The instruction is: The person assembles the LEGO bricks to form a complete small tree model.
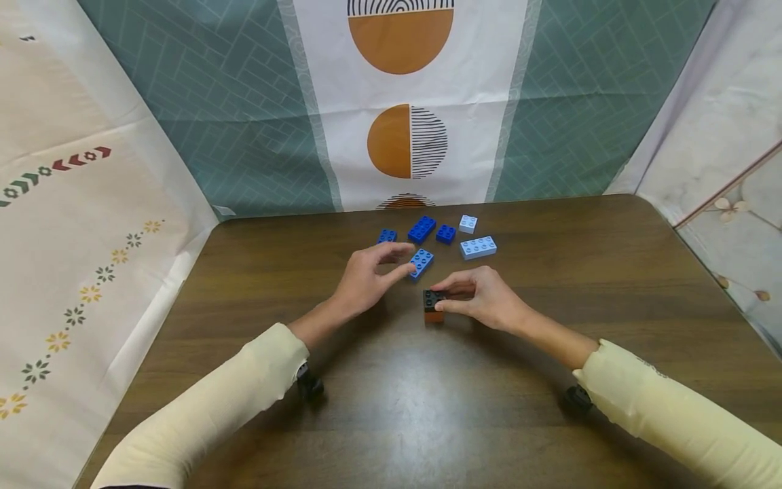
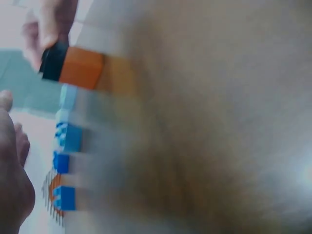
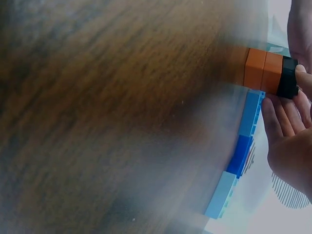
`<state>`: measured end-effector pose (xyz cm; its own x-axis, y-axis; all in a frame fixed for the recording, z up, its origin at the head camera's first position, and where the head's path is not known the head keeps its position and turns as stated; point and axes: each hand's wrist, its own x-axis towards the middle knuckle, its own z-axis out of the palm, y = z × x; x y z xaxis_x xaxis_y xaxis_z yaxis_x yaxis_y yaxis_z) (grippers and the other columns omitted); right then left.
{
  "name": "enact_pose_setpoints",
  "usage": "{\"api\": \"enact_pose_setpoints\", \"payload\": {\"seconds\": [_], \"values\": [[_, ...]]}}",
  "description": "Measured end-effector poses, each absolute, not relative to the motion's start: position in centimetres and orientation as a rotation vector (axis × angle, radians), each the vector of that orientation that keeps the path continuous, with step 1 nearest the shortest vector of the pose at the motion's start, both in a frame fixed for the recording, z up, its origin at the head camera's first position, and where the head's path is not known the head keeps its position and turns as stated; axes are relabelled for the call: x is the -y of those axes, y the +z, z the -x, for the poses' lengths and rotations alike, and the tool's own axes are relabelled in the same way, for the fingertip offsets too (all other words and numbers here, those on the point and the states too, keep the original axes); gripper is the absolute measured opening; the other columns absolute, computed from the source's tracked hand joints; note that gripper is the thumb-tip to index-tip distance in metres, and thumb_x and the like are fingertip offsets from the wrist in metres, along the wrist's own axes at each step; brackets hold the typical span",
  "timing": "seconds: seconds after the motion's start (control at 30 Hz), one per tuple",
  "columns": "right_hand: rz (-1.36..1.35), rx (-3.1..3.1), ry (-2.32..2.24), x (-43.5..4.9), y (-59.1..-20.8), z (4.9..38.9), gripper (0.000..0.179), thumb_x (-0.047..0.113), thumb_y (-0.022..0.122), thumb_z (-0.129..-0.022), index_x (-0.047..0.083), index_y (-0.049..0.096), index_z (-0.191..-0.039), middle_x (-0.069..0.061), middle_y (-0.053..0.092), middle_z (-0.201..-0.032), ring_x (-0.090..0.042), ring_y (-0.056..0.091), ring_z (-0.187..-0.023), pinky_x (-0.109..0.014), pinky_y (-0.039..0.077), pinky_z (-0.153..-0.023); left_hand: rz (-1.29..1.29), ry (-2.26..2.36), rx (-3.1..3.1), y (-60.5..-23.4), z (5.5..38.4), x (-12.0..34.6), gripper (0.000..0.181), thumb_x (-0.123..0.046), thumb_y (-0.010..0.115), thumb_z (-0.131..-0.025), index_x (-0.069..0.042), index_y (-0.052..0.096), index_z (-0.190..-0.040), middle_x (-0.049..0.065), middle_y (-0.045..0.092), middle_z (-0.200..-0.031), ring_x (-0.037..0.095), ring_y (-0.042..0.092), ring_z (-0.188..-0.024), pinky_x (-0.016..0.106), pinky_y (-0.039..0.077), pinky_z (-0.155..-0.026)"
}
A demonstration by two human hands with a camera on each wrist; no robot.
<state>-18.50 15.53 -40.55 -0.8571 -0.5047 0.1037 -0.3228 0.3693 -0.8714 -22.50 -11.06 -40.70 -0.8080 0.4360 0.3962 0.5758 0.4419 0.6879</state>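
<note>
My right hand (image 1: 482, 295) pinches the black brick (image 1: 432, 299) between thumb and fingers. That black brick caps a short stack whose orange bricks (image 3: 263, 70) stand upright on the table in the middle. Left of the stack is my left hand (image 1: 366, 275), its fingers loosely bent with nothing between them. Its thumb tip overlaps the edge of a mid-blue eight-stud brick (image 1: 421, 263) in the head view. In the left wrist view the left hand (image 2: 14, 170) is at the left edge, apart from the orange part of the stack (image 2: 82, 68).
Behind the hands lie dark blue bricks (image 1: 421, 229), including a small one (image 1: 446, 234), and a blue one (image 1: 387, 236) partly behind the left hand. Light blue bricks, one long (image 1: 478, 248) and one small (image 1: 468, 223), lie right. Cloth hangs behind the wooden table (image 1: 391, 421).
</note>
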Motion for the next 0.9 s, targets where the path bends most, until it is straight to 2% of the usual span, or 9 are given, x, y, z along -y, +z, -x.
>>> {"api": "enact_pose_setpoints", "payload": {"seconds": [0.1,0.23,0.3,0.4,0.6,0.9], "values": [[0.741,-2.455,-1.486,-15.6,-40.5,18.5,0.029,0.012,0.086,-0.092,0.006,0.080,-0.120,-0.007,0.079,-0.112,-0.024,0.076,-0.107,-0.044,0.060,-0.095,0.683,-1.196,2.628,-40.7,23.8,11.3,0.056,-0.029,0.077,-0.101,-0.005,0.060,-0.148,0.013,0.065,-0.145,0.034,0.067,-0.125,0.048,0.054,-0.106],[0.734,-2.458,-1.481,-15.5,-40.5,18.4,0.030,0.012,0.086,-0.092,0.007,0.080,-0.121,-0.007,0.079,-0.113,-0.024,0.076,-0.108,-0.043,0.060,-0.096,0.452,-1.123,2.771,-41.0,25.2,11.6,0.076,-0.034,0.078,-0.100,-0.004,0.043,-0.161,0.016,0.048,-0.162,0.035,0.052,-0.144,0.052,0.042,-0.118],[0.734,-2.459,-1.479,-15.5,-40.4,18.3,0.030,0.012,0.086,-0.092,0.007,0.080,-0.121,-0.007,0.079,-0.113,-0.023,0.076,-0.108,-0.042,0.060,-0.096,0.391,-1.125,2.820,-41.3,25.7,11.7,0.082,-0.034,0.078,-0.100,-0.004,0.037,-0.164,0.016,0.041,-0.167,0.034,0.043,-0.151,0.052,0.035,-0.123],[0.738,-2.462,-1.482,-15.4,-40.4,18.3,0.030,0.012,0.086,-0.092,0.007,0.080,-0.121,-0.006,0.079,-0.113,-0.023,0.076,-0.107,-0.041,0.060,-0.095,0.337,-1.131,2.875,-41.7,26.3,11.7,0.086,-0.034,0.077,-0.101,-0.005,0.030,-0.167,0.016,0.036,-0.170,0.034,0.036,-0.155,0.051,0.031,-0.125],[0.746,-2.446,-1.496,-15.4,-40.6,18.3,0.030,0.013,0.085,-0.092,0.007,0.079,-0.121,-0.007,0.079,-0.114,-0.023,0.076,-0.108,-0.042,0.060,-0.096,0.273,-1.103,2.951,-42.3,26.9,11.5,0.086,-0.030,0.075,-0.102,-0.006,0.027,-0.168,0.015,0.037,-0.169,0.034,0.036,-0.155,0.051,0.031,-0.125],[0.752,-2.466,-1.491,-15.6,-40.7,18.3,0.030,0.012,0.086,-0.092,0.007,0.080,-0.121,-0.007,0.079,-0.114,-0.023,0.076,-0.107,-0.043,0.061,-0.094,0.221,-1.055,2.924,-43.1,27.6,11.1,0.073,-0.022,0.074,-0.104,-0.007,0.037,-0.165,0.014,0.045,-0.164,0.034,0.046,-0.148,0.051,0.038,-0.121]]}}
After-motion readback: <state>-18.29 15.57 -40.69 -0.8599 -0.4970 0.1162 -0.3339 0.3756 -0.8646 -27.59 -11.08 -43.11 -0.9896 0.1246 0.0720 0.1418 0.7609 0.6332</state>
